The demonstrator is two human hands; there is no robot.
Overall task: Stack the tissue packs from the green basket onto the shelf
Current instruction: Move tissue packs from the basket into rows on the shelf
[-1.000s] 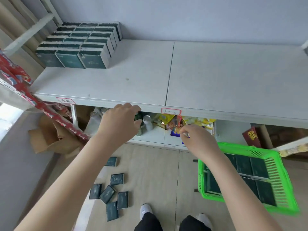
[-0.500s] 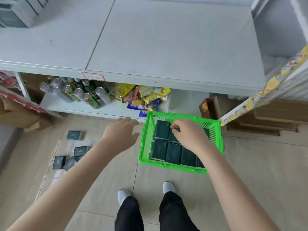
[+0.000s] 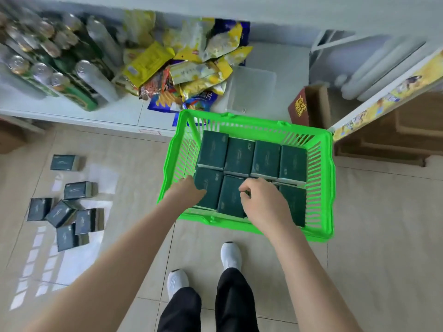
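Shop: stocked cans, snack bags

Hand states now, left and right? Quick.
Left hand: against the near-left pack in the basket; grip cannot be told.
Right hand: closed on the covered pack beside it.

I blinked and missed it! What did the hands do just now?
Both came down from the shelf edge into the green plastic basket. The right grip now curls on a dark green tissue pack; the left grip touches the near-left pack. The loose packs on the floor stayed put.
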